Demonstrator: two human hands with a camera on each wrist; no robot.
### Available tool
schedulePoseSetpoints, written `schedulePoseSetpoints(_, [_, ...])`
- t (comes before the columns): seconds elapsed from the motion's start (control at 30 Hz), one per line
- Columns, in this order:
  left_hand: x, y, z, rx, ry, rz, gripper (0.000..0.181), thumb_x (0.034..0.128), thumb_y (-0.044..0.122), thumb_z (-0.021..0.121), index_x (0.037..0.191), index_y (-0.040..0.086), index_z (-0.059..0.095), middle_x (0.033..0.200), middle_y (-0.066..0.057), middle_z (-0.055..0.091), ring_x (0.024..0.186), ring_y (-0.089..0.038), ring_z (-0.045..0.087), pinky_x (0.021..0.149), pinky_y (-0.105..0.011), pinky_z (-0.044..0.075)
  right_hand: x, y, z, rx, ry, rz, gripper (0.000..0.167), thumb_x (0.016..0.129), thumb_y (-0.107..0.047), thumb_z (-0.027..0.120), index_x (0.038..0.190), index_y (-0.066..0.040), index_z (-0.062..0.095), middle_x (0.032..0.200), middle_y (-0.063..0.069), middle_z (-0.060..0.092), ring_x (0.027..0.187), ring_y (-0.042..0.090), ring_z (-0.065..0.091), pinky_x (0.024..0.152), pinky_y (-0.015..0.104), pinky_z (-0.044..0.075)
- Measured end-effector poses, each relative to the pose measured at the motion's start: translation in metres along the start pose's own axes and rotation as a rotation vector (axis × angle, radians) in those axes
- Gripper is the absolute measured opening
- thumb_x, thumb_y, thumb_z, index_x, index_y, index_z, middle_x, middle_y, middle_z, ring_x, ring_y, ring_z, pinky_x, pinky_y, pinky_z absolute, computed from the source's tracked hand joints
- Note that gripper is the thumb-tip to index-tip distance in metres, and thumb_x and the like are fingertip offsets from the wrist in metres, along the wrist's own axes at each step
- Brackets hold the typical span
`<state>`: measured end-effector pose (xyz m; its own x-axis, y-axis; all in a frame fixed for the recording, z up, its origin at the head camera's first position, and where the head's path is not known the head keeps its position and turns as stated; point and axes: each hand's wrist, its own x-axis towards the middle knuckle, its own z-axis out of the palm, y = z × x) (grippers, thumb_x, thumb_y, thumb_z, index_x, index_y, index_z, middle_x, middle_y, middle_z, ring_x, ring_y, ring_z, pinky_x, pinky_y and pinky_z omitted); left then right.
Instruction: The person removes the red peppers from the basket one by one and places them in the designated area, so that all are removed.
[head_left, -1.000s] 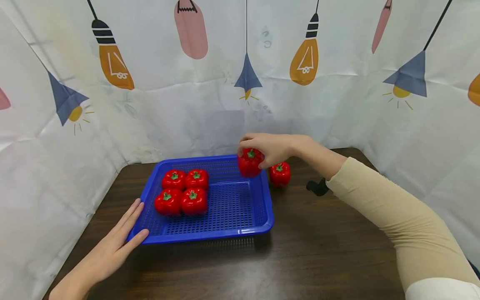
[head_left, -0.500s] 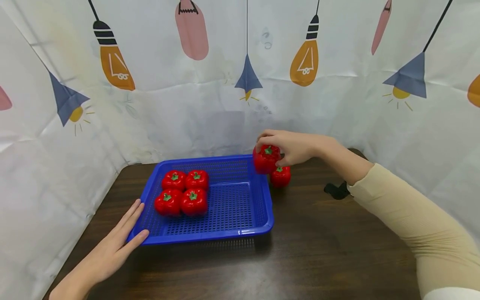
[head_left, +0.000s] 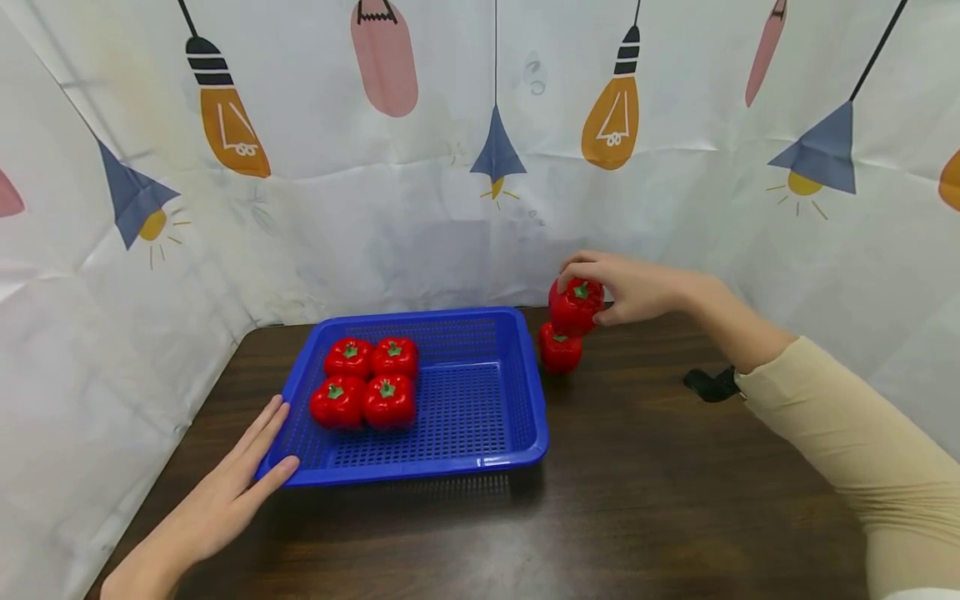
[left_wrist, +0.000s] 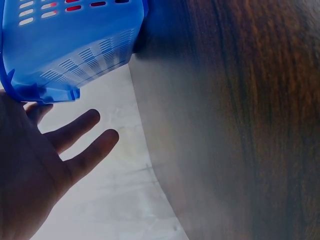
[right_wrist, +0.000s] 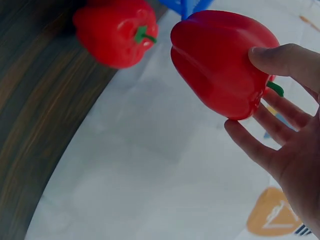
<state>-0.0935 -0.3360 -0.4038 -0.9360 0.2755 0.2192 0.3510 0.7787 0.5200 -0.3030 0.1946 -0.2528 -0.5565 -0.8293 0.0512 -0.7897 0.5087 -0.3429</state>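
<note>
My right hand grips a red pepper by its top, to the right of the blue basket. In the right wrist view, thumb and fingers of the hand pinch the held pepper, clear of the table. Another red pepper stands on the table beside the basket's right wall, partly behind the held one. Several red peppers sit grouped in the basket's left half. With fingers straight, my left hand rests on the basket's front left corner; the left wrist view shows its spread fingers.
The dark wooden table extends in front and to the right. A black object is by the right sleeve. Behind and at both sides hangs a white sheet with lamp prints.
My right hand has carried its pepper rightward, from above the basket's back right corner to outside it. The black object has shifted right along with the right arm. The left hand has stayed put.
</note>
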Motion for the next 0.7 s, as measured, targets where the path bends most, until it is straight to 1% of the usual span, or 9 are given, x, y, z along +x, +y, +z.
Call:
schedulePoseSetpoints(0.1, [0.000,0.000,0.000,0.002,0.001,-0.001,0.072,0.1070,0.022,0.056,0.166,0.017,0.016,0.172,-0.005,0.006,0.155,-0.030,0.010,0.104,-0.005,0.002,-0.007,0.008,-0.001,-0.007,0.017,0.026,0.055,0.079,0.009,0.079,0.127,-0.009,0.060,0.140,0.011,0.049,0.128,0.031,0.048,0.093,0.047,0.053])
schedulePoseSetpoints(0.23, [-0.001,0.001,-0.001,0.004,0.003,-0.004,0.071,0.1070,0.022,0.056,0.166,0.017,0.016,0.172,-0.005,0.007,0.156,-0.027,0.009,0.104,-0.005,0.003,-0.016,0.017,0.000,-0.035,0.025,0.040,0.055,0.077,0.009,0.081,0.126,-0.008,0.061,0.138,0.011,0.051,0.127,0.033,0.049,0.093,0.049,0.053])
schedulePoseSetpoints(0.4, [-0.001,0.001,0.000,0.002,-0.003,-0.010,0.071,0.1074,0.022,0.055,0.166,0.017,0.016,0.172,-0.004,0.005,0.156,-0.031,0.009,0.104,-0.005,0.002,-0.024,0.027,0.004,-0.048,0.014,0.062,0.056,0.076,0.009,0.082,0.125,-0.009,0.062,0.138,0.011,0.051,0.124,0.034,0.051,0.089,0.047,0.056])
schedulePoseSetpoints(0.53, [0.000,0.001,0.000,-0.002,-0.007,-0.008,0.071,0.1076,0.022,0.055,0.166,0.016,0.015,0.172,-0.005,0.005,0.155,-0.033,0.010,0.104,-0.005,0.002,-0.029,0.036,0.010,-0.032,0.000,0.067,0.055,0.075,0.012,0.080,0.123,-0.008,0.062,0.139,0.012,0.051,0.124,0.037,0.051,0.088,0.047,0.056])
schedulePoseSetpoints(0.7, [0.000,0.001,0.001,0.004,-0.003,-0.009,0.071,0.1073,0.023,0.055,0.166,0.017,0.016,0.172,-0.004,0.005,0.155,-0.035,0.011,0.105,-0.006,0.001,-0.033,0.044,0.019,-0.041,-0.022,0.119,0.056,0.075,0.011,0.078,0.124,-0.011,0.063,0.140,0.011,0.051,0.124,0.037,0.051,0.086,0.045,0.056])
